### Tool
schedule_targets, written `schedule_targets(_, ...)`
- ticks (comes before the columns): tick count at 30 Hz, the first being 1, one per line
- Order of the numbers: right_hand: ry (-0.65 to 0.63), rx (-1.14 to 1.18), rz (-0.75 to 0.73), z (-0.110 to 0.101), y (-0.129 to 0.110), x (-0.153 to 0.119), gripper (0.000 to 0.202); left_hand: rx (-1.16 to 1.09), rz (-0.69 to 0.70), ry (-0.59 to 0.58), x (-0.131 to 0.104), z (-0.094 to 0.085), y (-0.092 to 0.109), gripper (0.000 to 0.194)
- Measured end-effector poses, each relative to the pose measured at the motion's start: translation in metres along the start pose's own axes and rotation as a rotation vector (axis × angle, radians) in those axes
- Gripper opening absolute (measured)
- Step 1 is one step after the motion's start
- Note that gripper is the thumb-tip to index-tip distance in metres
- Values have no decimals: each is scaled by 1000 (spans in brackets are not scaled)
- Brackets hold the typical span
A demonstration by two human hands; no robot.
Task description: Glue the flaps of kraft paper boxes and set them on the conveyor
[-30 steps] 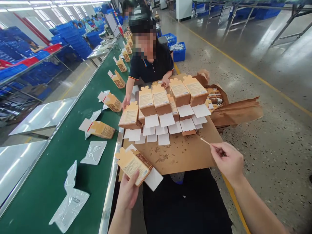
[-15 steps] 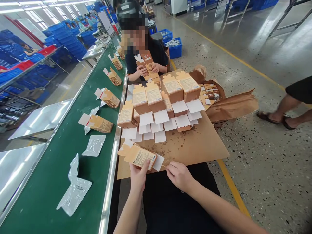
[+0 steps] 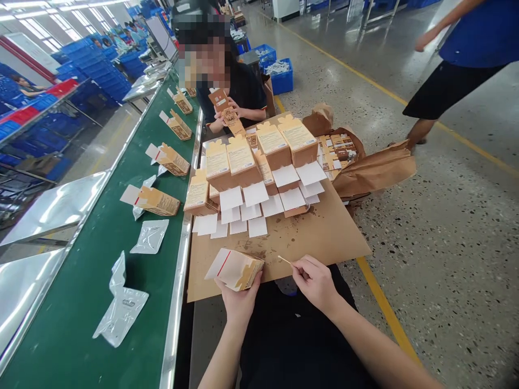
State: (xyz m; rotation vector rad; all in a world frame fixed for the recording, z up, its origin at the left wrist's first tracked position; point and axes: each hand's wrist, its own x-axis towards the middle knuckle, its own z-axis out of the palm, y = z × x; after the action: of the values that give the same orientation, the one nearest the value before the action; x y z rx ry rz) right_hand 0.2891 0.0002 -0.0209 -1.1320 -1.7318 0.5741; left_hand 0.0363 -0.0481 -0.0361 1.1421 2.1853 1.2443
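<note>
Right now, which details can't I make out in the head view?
All in the head view:
- Inside of the carton in the left hand: hidden by its own walls and flap.
- Rear end of the thin stick: covered by the right hand.
- Lettering on the nearest silver pouch: too small and blurred.
- Head of the passer-by in blue: cut off by the top edge.

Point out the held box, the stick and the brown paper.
Held box (image 3: 236,270), head view: its pale face.
Stick (image 3: 285,260), head view: middle of its shaft.
Brown paper (image 3: 373,172), head view: its outspread part.
</note>
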Motion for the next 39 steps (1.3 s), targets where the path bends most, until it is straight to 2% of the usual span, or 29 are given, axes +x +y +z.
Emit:
schedule_targets(6, 31, 37, -7, -6, -7, 0, 30, 110, 60, 65, -3, 16, -2, 80)
schedule_targets(9, 31, 44, -15, -7, -10, 1, 30, 139, 82, 124, -1, 20, 1, 82)
schedule_targets(13, 28, 39, 1, -8, -8, 2, 29, 166, -1, 178, -2, 26, 7, 89)
schedule_targets(16, 40, 25, 4, -12, -7, 4, 30, 104, -51, 164, -6, 34, 11, 90)
schedule_targets(19, 76, 26, 11, -24, -6, 9, 30, -93, -75, 122, -7, 35, 15, 91)
schedule_targets(21, 101, 32, 25, -37, -3, 12, 27, -220, -109, 169, 2, 19, 14, 93)
schedule_targets(22, 113, 28, 34, -44, 0, 14, 26, -257, -131, 230, 9, 5, 11, 94)
schedule_targets(26, 169, -13, 67, -68, 16, 22, 25, -182, -231, 547, 51, -82, -14, 101)
schedule_targets(28, 169, -8, 80, -72, 21, 28, 26, -87, -280, 607, 74, -122, -31, 98)
schedule_targets(30, 156, 13, 72, -72, 22, 36, 25, -30, -321, 615, 94, -145, -46, 93)
schedule_targets(32, 158, 18, 52, -71, 22, 45, 24, -19, -325, 611, 106, -152, -55, 92)
schedule_targets(34, 184, -7, 50, -73, 23, 51, 27, -8, -287, 631, 106, -149, -58, 96)
schedule_targets(37, 231, -81, 103, -87, 33, 48, 30, 53, -155, 782, 86, -136, -56, 106)
schedule_targets(39, 257, -153, 145, -100, 43, 39, 31, 58, 2, 870, 70, -124, -48, 96)
